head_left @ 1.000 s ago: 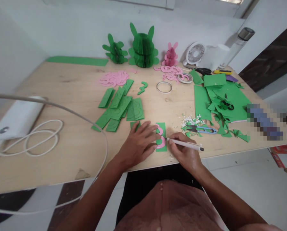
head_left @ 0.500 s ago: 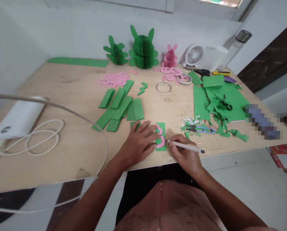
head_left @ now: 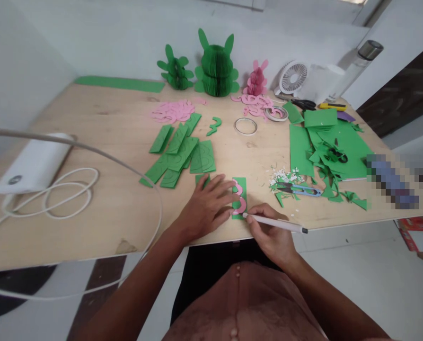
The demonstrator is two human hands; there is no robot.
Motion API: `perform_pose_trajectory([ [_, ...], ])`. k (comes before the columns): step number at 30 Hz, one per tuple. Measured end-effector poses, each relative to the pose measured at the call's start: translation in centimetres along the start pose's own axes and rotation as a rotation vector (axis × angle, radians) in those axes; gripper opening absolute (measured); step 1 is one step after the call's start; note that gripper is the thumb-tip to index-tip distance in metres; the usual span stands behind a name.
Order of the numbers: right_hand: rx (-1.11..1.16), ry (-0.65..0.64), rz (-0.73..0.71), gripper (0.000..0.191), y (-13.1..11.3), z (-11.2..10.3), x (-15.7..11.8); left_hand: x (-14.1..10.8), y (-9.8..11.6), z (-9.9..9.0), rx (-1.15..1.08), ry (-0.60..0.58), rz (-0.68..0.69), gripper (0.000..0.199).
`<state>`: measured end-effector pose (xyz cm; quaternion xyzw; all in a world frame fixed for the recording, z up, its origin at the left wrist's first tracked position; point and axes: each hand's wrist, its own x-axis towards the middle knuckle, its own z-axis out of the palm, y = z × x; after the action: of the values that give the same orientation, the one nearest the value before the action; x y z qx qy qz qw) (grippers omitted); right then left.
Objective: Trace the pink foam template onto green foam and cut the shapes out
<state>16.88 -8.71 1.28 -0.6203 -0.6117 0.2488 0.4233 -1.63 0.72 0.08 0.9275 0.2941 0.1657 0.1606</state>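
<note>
My left hand (head_left: 206, 208) lies flat near the table's front edge, fingers spread. Its fingertips press on a curved pink paper piece (head_left: 240, 205), which rests on a small green paper strip (head_left: 244, 184). Part of another green piece (head_left: 201, 180) shows beside the fingers of this hand. A white pen (head_left: 275, 222) is pinched in my right hand (head_left: 273, 239), its tip at the lower right side of the pink piece. Several folded green strips (head_left: 181, 154) with drawn curves lie beyond my left hand.
Blue thread snips (head_left: 304, 190) lie by paper scraps (head_left: 284, 177) at right. Green sheets (head_left: 353, 142) are farther right. Paper figures (head_left: 216, 71) stand along the wall. A white power bank (head_left: 34, 163) with a looped cable (head_left: 91, 189) sits at left.
The pen tip has moved down along the pink piece's right side, and my right hand moved with it. The whole view has shifted slightly. My left hand keeps its place on the paper.
</note>
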Motion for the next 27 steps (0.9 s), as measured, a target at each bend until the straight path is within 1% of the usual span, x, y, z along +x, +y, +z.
perform_pose_trajectory([
  [5, -0.006, -0.003, -0.058, 0.006, -0.1, 0.8, 0.0, 0.0, 0.1, -0.1, -0.007, -0.001, -0.005, 0.03],
  [12, -0.072, 0.03, -0.154, 0.008, -0.4, 1.1, 0.3, 0.0, 0.0, 0.0, -0.006, 0.009, -0.003, 0.03],
  [27, -0.128, -0.004, -0.184, 0.01, 0.0, 1.4, 0.1, -0.1, -0.1, 0.1, -0.016, 0.021, -0.002, 0.029],
])
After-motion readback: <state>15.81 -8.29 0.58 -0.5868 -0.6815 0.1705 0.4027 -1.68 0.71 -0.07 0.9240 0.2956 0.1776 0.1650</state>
